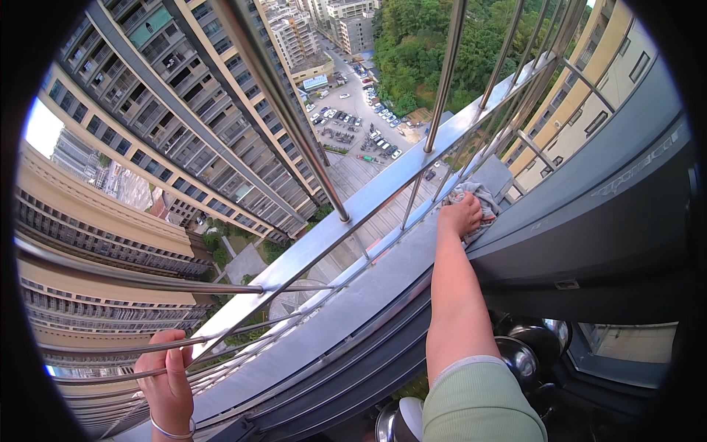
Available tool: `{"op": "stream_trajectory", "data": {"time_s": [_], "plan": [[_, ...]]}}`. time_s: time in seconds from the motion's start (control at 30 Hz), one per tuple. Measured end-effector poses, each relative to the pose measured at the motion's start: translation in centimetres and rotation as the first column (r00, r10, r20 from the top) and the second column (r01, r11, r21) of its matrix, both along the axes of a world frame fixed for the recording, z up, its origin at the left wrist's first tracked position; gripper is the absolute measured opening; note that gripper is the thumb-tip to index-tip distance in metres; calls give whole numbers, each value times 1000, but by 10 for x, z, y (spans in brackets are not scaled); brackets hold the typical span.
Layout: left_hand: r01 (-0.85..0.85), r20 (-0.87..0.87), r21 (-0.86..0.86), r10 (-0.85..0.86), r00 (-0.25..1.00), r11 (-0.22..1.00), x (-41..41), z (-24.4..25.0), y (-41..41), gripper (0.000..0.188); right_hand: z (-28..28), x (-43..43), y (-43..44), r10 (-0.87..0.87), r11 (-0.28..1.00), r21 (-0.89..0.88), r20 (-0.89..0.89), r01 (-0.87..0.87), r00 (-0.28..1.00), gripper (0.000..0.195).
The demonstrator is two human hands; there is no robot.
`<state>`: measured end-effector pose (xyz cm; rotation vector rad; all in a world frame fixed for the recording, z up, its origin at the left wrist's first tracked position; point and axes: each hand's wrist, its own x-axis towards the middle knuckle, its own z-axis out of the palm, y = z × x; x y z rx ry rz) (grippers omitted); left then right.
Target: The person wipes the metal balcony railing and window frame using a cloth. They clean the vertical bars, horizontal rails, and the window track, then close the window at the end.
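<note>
A crumpled grey cloth (481, 199) is bunched under my right hand (464, 214), which presses it onto the far end of the window ledge (353, 287). The cloth lies beside the dark window frame and close to the foot of the metal bars. At the lower left, my left hand (168, 367) is wrapped around one of the thin steel bars (110, 377) of the window guard. A bangle circles that wrist. The flat steel crossbar (381, 193) of the guard runs diagonally between my two hands, with upright round bars passing through it.
Dark sliding-window tracks (353, 353) run along the inner side of the ledge. Several shiny metal pots (516, 356) stand indoors at the lower right. Beyond the guard is a long drop to a parking lot (359, 121), with tall apartment buildings (182, 99) and trees (414, 50).
</note>
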<state>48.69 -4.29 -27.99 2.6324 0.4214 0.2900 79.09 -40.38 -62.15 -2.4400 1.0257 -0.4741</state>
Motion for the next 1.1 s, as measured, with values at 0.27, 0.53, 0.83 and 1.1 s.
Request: {"op": "stream_trajectory", "data": {"time_s": [0.27, 0.53, 0.83, 1.1], "plan": [[-61, 52, -22, 62, 997, 998, 1, 9, -19, 27, 3, -144, 73, 503, 864, 31, -67, -502, 862, 35], [-42, 74, 285, 21, 997, 957, 3, 1, -10, 37, 19, -326, 182, 991, 128, 128, 27, -983, 133, 26], [53, 97, 784, -207, 974, 618, -11, -34, 34, 44, 47, -259, 120, 979, 142, 80, -162, -987, 128, 55], [-165, 302, 498, 8, 953, 851, -13, -19, 2, 59, 15, -378, 234, 993, 104, 9, -57, -995, 103, 48]]}}
